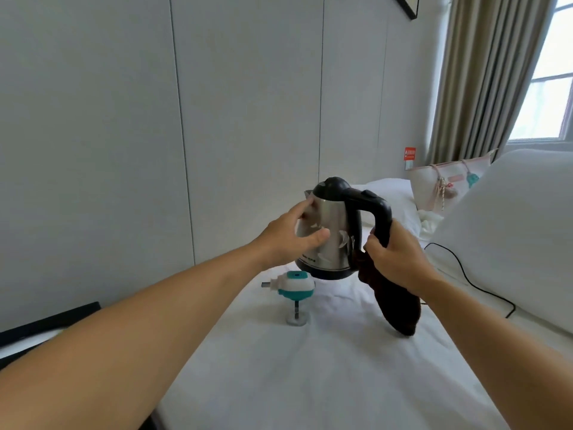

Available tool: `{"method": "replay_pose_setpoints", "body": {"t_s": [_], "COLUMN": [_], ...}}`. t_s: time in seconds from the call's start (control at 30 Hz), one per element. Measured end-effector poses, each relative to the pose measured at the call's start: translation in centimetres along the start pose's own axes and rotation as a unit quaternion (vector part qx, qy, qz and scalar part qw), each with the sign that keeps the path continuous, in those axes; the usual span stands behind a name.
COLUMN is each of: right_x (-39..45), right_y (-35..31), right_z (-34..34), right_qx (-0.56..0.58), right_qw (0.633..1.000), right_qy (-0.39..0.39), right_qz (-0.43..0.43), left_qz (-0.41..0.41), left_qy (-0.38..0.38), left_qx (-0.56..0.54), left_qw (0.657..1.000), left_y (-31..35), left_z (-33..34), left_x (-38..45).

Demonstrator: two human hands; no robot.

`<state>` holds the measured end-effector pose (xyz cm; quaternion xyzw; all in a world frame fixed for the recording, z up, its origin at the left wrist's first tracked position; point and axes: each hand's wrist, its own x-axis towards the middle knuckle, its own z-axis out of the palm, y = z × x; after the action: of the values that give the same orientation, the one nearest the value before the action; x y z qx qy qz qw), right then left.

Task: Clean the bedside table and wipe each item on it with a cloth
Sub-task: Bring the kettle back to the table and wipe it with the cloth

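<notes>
The kettle (333, 231) is held up over the white bed (310, 367), right hand (400, 259) gripping its handle together with the dark cloth (393, 302), left hand (291, 240) spread flat against its steel side. The plug-in device (296, 287) probably awaits wiping. Open sheet ahead; pillow (511, 228) and black cord (465, 274) crowd the right.

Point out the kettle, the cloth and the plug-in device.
kettle (333, 240): head view, on its steel body.
cloth (393, 302): head view, on its hanging part.
plug-in device (296, 285): head view, on its white housing.
</notes>
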<state>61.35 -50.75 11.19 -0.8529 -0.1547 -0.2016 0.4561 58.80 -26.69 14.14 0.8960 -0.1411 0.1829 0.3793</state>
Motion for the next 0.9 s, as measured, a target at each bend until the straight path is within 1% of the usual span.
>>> {"method": "replay_pose_setpoints", "body": {"t_s": [0.13, 0.2, 0.33, 0.47, 0.57, 0.7, 0.77, 0.9], "right_x": [-0.5, -1.2, -4.2, -8.8, -12.8, -18.3, -20.8, -25.6], "right_y": [-4.1, -6.8, -12.4, -18.4, -21.9, -25.4, -26.6, -28.4], "right_z": [-3.3, -5.0, -6.9, -5.2, -2.1, 3.1, 5.8, 10.0], "right_qx": [-0.008, -0.009, -0.008, 0.043, 0.080, 0.125, 0.147, 0.157], "right_qw": [0.997, 0.994, 0.989, 0.981, 0.973, 0.953, 0.941, 0.918], "right_qy": [0.038, 0.043, 0.024, -0.031, -0.096, -0.182, -0.224, -0.279], "right_qz": [-0.067, -0.097, -0.143, -0.185, -0.195, -0.206, -0.206, -0.233], "left_qz": [0.037, 0.060, 0.078, 0.056, 0.026, -0.050, -0.093, -0.156], "left_qy": [0.056, 0.077, 0.123, 0.165, 0.195, 0.224, 0.239, 0.270], "left_qx": [-0.020, -0.020, 0.001, 0.007, 0.039, 0.081, 0.103, 0.123], "left_qw": [0.998, 0.995, 0.989, 0.985, 0.980, 0.970, 0.961, 0.942], "left_y": [3.6, 5.7, 8.8, 10.5, 10.8, 10.6, 10.4, 9.5], "left_z": [-2.4, -4.2, -9.3, -14.1, -17.1, -19.9, -20.7, -21.1], "left_x": [-1.3, -3.0, -8.9, -17.7, -25.1, -35.2, -39.9, -47.4]}}
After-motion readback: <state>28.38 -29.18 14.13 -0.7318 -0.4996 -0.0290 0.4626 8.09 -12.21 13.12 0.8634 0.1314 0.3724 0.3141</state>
